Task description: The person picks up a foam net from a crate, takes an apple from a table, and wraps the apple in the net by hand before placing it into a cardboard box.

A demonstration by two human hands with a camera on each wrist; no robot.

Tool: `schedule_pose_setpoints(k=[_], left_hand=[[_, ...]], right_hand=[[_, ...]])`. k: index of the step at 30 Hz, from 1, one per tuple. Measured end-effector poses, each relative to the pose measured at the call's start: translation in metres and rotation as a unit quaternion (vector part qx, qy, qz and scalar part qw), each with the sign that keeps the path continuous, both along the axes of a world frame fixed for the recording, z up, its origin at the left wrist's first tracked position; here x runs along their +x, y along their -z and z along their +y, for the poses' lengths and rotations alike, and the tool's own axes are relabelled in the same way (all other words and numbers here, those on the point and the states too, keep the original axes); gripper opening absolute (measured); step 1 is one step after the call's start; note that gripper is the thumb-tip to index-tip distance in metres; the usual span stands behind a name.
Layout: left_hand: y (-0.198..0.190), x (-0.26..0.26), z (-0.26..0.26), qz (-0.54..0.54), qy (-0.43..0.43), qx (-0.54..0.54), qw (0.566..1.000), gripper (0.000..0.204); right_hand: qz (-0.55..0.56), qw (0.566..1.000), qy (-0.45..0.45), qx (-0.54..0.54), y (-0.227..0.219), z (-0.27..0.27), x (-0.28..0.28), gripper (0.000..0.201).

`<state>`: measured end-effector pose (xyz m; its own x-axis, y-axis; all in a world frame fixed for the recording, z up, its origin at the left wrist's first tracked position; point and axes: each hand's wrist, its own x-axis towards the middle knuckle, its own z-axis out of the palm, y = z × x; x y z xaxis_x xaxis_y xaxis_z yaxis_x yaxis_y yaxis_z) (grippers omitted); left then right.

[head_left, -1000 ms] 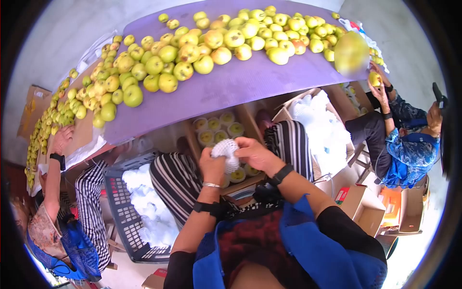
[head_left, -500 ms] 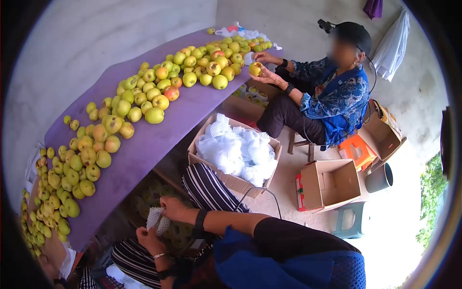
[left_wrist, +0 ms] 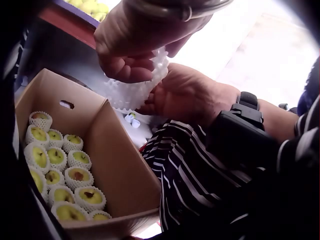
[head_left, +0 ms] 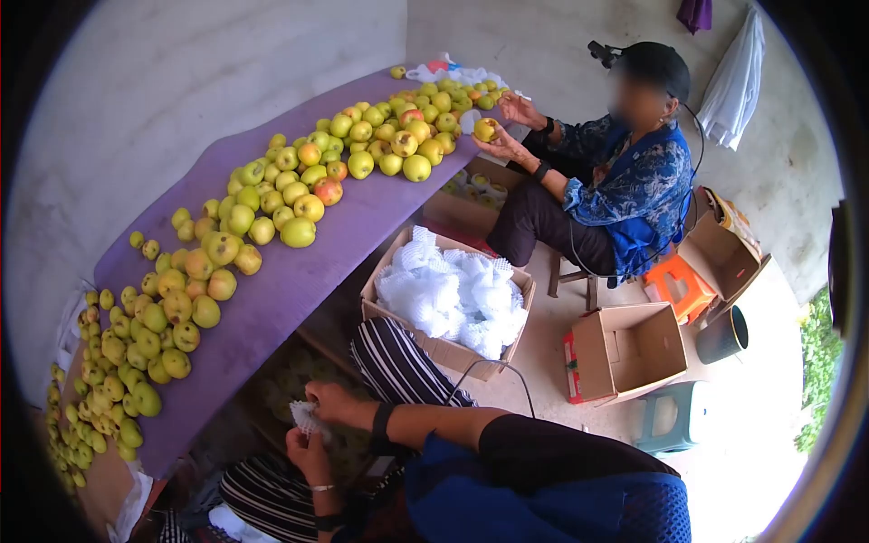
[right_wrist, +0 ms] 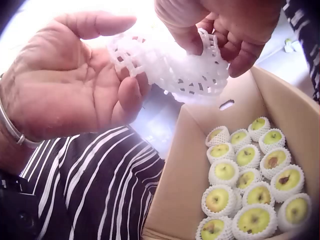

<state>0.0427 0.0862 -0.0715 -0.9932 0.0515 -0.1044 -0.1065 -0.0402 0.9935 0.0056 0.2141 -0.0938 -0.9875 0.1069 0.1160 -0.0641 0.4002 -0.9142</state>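
Observation:
A white foam net sleeve (right_wrist: 175,67) is stretched between my two hands, with no apple showing in it. My right hand (right_wrist: 225,30) pinches one end between thumb and fingers. My left hand (right_wrist: 70,80) has its fingers curled at the other end, its thumb standing apart. In the head view the net (head_left: 308,416), left hand (head_left: 310,457) and right hand (head_left: 335,401) are low, beside the table. Below them, a cardboard box (left_wrist: 120,155) holds rows of green-yellow apples (right_wrist: 225,171) in white foam nets, some with brown marks.
Many loose apples (head_left: 240,217) cover the purple-topped table (head_left: 281,290). Another box (head_left: 453,353) is heaped with foam nets (head_left: 444,290). A person (head_left: 625,199) sits at right holding an apple (head_left: 486,129). An open box (head_left: 629,353), orange stool (head_left: 674,281) and bucket (head_left: 722,335) stand on the floor.
The head view has swung right, then shifted slightly. The net, bunched up a second ago, is now drawn out between my hands. The seated person's far hand has risen.

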Motion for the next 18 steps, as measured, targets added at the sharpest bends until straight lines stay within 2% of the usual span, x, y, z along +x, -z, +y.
schedule_pose_setpoints(k=[2,3,5,6,8,12,14,15,16,17,18], left_hand=[[-0.001,0.000,0.000,0.078,-0.079,-0.026,0.993,0.016],[-0.002,0.000,-0.001,0.081,-0.079,-0.026,0.993,0.016],[-0.015,0.004,-0.002,0.066,-0.091,-0.116,0.987,0.015],[-0.020,0.006,0.001,0.068,-0.092,-0.118,0.986,0.015],[-0.025,0.012,0.006,0.106,-0.073,-0.157,0.979,0.015],[-0.005,0.012,0.001,0.124,-0.051,-0.208,0.969,0.014],[-0.010,0.012,0.000,0.048,0.020,-0.090,0.995,0.011],[-0.013,0.013,0.000,0.051,0.020,-0.092,0.994,0.011],[-0.017,0.013,0.001,-0.021,-0.036,-0.003,0.999,0.010],[-0.020,0.012,0.003,-0.092,-0.089,0.087,0.988,0.014],[-0.018,0.009,0.001,-0.088,-0.087,0.086,0.989,0.014]], right_hand=[[-0.001,1.000,0.023,-0.004,0.005,-0.001,-0.001,0.018],[-0.004,0.999,0.046,-0.009,0.008,-0.002,-0.002,0.017],[-0.012,0.998,0.066,-0.010,0.001,-0.001,-0.001,0.017],[-0.023,0.996,0.086,-0.011,-0.002,-0.001,0.000,0.018],[-0.011,0.995,0.096,-0.014,-0.005,-0.001,0.000,0.017],[0.037,0.994,0.100,-0.025,0.003,-0.001,-0.002,0.016],[0.038,0.995,0.076,-0.049,0.008,-0.001,-0.004,0.016],[0.037,0.995,0.054,-0.072,0.010,-0.002,-0.006,0.017],[0.041,0.995,0.055,-0.074,0.005,-0.001,-0.004,0.017],[0.003,0.991,0.001,-0.132,0.000,-0.001,-0.002,0.017],[-0.034,0.980,-0.054,-0.189,-0.005,0.000,-0.001,0.017]])
